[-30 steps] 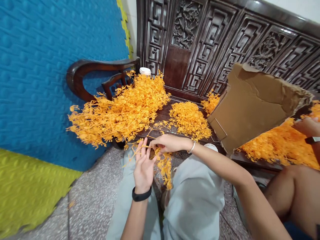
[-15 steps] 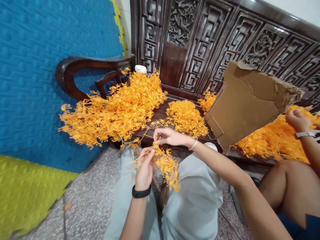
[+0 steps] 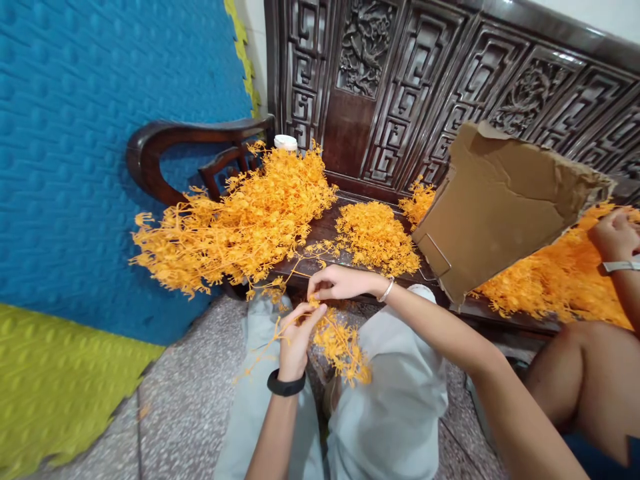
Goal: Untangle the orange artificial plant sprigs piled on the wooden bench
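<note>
Between my knees hangs a sprig of orange plastic flowers (image 3: pixel 343 343), its thin stems trailing out to the left. My left hand (image 3: pixel 296 337), with a black band on the wrist, pinches the sprig near its top. Close beside it, my right hand (image 3: pixel 337 283), wearing a bracelet, has its fingertips closed on the same sprig's upper end. Just beyond my hands, a small heap of orange flowers (image 3: pixel 377 237) lies on the dark wooden bench (image 3: pixel 323 230). A bigger pile of orange flower sprigs (image 3: pixel 240 227) spreads over the bench's left end.
A cardboard sheet (image 3: pixel 505 207) leans upright on the bench to the right, a bent wire (image 3: pixel 440 253) at its lower corner. Behind it, another person's hand (image 3: pixel 615 233) rests at more orange flowers (image 3: pixel 565 287). A curved armrest (image 3: pixel 145 160) and white lidded container (image 3: pixel 286 143) stand left.
My hands have come closer together on the sprig, and the left has turned slightly. The sprig's lower end has swung a little right. The other person's hand has shifted right.
</note>
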`<action>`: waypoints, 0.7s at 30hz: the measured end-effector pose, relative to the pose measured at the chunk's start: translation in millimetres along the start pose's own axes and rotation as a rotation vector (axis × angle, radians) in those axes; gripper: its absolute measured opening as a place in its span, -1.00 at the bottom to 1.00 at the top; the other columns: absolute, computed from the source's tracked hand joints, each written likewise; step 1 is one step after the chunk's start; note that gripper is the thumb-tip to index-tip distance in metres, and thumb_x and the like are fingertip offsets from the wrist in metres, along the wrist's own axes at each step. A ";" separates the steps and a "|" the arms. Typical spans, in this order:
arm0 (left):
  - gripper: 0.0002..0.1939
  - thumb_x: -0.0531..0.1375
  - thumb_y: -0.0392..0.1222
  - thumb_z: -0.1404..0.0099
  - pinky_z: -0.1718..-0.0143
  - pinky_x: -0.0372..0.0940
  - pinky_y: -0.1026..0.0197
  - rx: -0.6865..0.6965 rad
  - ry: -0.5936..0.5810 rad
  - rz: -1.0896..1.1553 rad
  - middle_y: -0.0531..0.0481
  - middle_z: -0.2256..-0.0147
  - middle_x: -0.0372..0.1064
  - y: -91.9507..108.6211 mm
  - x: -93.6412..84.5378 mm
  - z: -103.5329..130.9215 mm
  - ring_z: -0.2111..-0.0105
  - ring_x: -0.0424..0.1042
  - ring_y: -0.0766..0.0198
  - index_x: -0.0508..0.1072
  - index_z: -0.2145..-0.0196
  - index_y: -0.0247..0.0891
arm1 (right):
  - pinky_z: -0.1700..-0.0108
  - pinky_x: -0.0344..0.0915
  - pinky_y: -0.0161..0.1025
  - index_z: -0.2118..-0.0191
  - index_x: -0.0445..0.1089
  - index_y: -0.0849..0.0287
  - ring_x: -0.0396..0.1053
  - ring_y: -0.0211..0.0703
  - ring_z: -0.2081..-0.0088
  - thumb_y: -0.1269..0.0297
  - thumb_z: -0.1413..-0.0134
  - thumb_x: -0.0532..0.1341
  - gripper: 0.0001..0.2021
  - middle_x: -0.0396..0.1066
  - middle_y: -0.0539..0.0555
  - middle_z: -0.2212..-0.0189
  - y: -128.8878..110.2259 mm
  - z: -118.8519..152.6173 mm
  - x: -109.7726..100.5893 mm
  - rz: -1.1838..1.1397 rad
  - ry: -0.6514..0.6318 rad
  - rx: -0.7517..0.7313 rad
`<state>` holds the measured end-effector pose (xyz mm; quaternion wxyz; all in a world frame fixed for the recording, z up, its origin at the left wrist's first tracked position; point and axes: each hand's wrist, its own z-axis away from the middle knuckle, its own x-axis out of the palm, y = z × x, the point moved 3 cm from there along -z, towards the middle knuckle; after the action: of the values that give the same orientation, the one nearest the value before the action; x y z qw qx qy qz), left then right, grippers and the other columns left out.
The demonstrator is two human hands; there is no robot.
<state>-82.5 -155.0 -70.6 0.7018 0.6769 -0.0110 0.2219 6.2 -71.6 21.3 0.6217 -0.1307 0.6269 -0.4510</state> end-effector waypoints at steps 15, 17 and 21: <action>-0.75 0.25 -0.13 -0.03 0.43 0.04 0.28 0.129 -0.021 -0.030 0.08 0.56 0.13 10.3 -3.1 -1.7 0.49 0.13 0.34 0.32 0.66 -0.27 | 0.45 0.05 -0.44 0.58 0.30 0.30 0.13 -0.44 0.57 0.53 0.17 0.25 -0.89 0.23 -0.11 0.66 6.6 -14.6 4.7 -0.135 0.390 0.294; -0.77 0.24 -0.15 -0.04 0.42 0.03 0.28 0.144 -0.004 -0.017 0.08 0.55 0.13 12.0 -4.9 -3.4 0.48 0.12 0.34 0.33 0.65 -0.27 | 0.45 0.05 -0.44 0.59 0.30 0.30 0.13 -0.44 0.56 0.53 0.17 0.25 -0.88 0.24 -0.10 0.65 6.9 -16.9 8.0 -0.160 0.463 0.322; -0.78 0.24 -0.17 -0.04 0.39 0.03 0.28 0.175 0.039 -0.001 0.08 0.54 0.15 16.1 -8.3 -6.2 0.46 0.13 0.33 0.31 0.65 -0.27 | 0.44 0.08 -0.43 0.58 0.31 0.28 0.15 -0.42 0.54 0.51 0.16 0.25 -0.89 0.27 -0.08 0.61 4.3 -18.6 14.1 -0.188 0.600 0.324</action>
<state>-97.1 -151.7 -58.5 0.6400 0.7313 0.0224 0.2347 -11.5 -71.9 5.5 0.3786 0.0508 0.6871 -0.6180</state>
